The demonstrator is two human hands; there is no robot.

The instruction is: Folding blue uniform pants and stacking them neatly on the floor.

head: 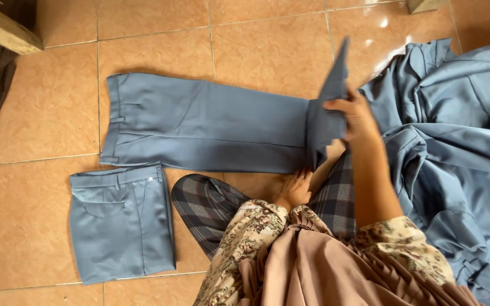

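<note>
Folding the blue trousers [205, 127] laid flat on the tiled floor [41, 113]: our right hand [358, 116] pinches the raised leg end, our left hand [295, 190] presses the lower edge, fingers flat. Next, we judge, calls for an even fold toward the waistband.

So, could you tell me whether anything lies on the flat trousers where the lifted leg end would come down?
Nothing visible does: the spread trousers lie bare on the tiles, and the folded pair sits apart, below them. The right hand holds the leg end up.
</note>
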